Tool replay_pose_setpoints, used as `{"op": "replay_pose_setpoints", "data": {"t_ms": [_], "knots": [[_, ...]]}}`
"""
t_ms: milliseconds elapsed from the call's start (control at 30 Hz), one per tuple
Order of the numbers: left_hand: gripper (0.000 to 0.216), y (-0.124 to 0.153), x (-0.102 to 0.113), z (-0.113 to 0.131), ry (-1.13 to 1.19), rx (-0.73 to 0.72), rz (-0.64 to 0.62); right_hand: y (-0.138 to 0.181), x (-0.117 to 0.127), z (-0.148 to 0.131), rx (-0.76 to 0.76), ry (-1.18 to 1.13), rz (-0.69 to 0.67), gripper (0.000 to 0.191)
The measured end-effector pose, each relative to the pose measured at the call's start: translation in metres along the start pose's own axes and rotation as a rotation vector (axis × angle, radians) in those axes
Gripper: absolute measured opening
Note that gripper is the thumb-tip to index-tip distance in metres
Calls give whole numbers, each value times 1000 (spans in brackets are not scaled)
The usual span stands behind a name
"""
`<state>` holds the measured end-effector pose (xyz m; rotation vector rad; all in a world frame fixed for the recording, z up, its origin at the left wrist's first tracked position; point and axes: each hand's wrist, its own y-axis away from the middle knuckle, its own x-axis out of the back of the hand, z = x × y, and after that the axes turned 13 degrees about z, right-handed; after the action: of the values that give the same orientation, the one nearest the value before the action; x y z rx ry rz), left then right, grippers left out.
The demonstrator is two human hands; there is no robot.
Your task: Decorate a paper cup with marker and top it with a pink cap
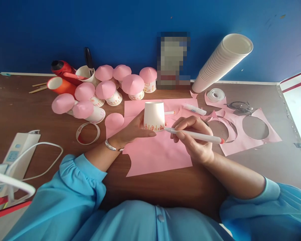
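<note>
My left hand (137, 127) is wrapped round a white paper cup (154, 113) from its left side, fingers behind and thumb below. Red and orange flower and grass marks run along the cup's lower edge. Between the fingers of my right hand (193, 135) is a white marker pen (200, 134) with a red end, its tip touching or very near the cup's lower right edge. Pink paper (158, 150) lies under both hands. Behind the cup, another pen (170, 112) rests on that paper, partly hidden.
Several decorated cups with pink cone tops (132, 84) stand at the back left. A tall stack of paper cups (220, 63) leans at the back right, near a tape roll (215, 95), glasses (240, 106) and cut pink scraps (271, 134). A power strip (17, 150) lies left.
</note>
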<state>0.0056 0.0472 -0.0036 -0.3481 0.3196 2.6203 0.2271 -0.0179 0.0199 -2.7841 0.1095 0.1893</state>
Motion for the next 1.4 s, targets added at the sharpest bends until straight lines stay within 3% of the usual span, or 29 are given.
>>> {"op": "replay_pose_setpoints", "data": {"t_ms": [133,367,733,900,1400], "knots": [[84,1,0,0,-26,19,-20,-1,-1,-7,119,91,-25,8],[74,1,-3,3,-55,-29,-17,-2,-3,-10,381,273,-66,18],[80,-2,-10,16,-39,72,-66,-5,3,-6,197,227,-48,14],[80,-4,-12,18,-73,35,-71,-4,3,-7,183,248,-40,13],[75,-3,-10,10,-138,34,-36,-5,3,0,353,379,-68,20]]}}
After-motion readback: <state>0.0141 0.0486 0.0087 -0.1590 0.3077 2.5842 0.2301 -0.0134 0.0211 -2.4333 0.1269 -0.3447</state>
